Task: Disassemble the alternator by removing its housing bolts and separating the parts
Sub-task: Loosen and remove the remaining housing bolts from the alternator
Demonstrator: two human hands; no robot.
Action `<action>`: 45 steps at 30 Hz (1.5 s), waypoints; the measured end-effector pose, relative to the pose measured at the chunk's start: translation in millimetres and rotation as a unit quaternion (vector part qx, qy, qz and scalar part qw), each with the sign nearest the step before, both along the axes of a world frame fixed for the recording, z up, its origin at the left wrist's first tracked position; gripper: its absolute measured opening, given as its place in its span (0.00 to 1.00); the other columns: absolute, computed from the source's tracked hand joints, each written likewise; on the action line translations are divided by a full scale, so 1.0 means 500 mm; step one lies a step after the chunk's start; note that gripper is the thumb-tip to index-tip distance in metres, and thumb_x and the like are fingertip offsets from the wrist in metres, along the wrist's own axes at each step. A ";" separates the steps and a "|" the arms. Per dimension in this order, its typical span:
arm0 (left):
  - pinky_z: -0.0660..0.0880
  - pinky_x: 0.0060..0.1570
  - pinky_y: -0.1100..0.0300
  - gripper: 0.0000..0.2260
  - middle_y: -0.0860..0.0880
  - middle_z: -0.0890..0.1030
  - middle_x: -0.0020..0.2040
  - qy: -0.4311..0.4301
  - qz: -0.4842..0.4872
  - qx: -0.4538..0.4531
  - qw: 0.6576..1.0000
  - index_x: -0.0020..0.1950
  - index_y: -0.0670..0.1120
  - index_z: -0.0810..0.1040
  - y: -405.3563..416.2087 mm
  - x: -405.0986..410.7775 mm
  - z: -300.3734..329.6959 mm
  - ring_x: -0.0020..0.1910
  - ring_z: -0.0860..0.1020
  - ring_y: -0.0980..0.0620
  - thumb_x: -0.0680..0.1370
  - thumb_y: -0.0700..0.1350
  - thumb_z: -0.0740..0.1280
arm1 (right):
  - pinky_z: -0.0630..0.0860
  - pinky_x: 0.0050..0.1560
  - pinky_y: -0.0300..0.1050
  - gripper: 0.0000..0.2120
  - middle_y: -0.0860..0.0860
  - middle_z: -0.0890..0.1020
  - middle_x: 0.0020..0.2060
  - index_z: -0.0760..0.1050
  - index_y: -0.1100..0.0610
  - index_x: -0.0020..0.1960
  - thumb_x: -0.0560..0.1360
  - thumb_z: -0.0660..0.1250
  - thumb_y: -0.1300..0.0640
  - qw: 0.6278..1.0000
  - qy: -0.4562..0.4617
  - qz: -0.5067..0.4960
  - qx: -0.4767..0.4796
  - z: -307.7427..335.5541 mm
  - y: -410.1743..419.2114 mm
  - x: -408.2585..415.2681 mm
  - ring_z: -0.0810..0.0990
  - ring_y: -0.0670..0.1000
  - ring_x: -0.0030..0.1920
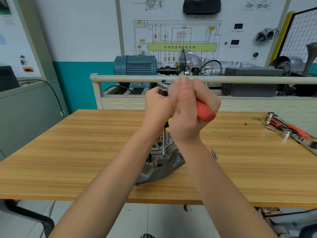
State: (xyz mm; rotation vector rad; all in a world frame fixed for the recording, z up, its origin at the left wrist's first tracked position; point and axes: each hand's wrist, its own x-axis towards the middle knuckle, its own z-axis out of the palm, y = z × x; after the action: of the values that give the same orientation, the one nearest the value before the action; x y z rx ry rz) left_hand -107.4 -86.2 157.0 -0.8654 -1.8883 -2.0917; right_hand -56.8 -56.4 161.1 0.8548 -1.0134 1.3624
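Head view looks down on a wooden table [68, 152], where the alternator [160, 166] sits near the front edge, between the person's forearms, with one housing face turned up. A ratchet [204, 113] with an orange handle drives a long extension bar [164, 140] that stands nearly upright, its socket seated on a housing bolt [163, 155]. The right hand [190, 110] is wrapped tight around the orange handle; the left hand [157, 107] is curled around the ratchet head, steadying the top of the bar. The cast-metal body looks heavy and rigid, so it should stay put under turning force, though nothing clamps it and it may twist. Its outer rim offers the firmest hold. Spare tools [289, 129] lie well apart at the table's right.
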 end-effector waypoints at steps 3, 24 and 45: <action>0.62 0.23 0.65 0.14 0.50 0.68 0.23 -0.066 -0.143 0.028 0.987 0.32 0.43 0.68 -0.022 -0.014 0.002 0.21 0.64 0.54 0.75 0.31 0.65 | 0.56 0.27 0.40 0.21 0.45 0.64 0.19 0.63 0.50 0.23 0.73 0.58 0.62 0.989 -0.050 0.134 -0.049 0.019 0.045 -0.004 0.59 0.45 0.20; 0.62 0.29 0.59 0.13 0.46 0.66 0.29 -0.106 -0.023 -0.002 0.994 0.33 0.46 0.64 0.012 0.002 0.004 0.28 0.64 0.51 0.75 0.36 0.64 | 0.58 0.27 0.40 0.18 0.44 0.65 0.21 0.66 0.55 0.25 0.74 0.59 0.62 0.998 -0.024 0.034 -0.044 0.012 0.034 -0.003 0.62 0.44 0.22; 0.55 0.20 0.67 0.23 0.54 0.61 0.21 -0.096 -0.215 -0.027 0.972 0.25 0.51 0.63 -0.005 -0.014 0.007 0.18 0.56 0.57 0.77 0.34 0.64 | 0.55 0.22 0.39 0.25 0.48 0.59 0.15 0.61 0.55 0.20 0.76 0.53 0.59 0.816 -0.133 0.493 -0.270 0.032 0.146 -0.030 0.51 0.46 0.19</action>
State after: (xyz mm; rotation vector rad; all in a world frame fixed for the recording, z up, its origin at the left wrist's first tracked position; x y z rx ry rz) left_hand -114.4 -88.6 160.6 -1.2165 -2.0046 -2.4570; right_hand -71.8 16.8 177.2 0.7640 -0.2581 2.5571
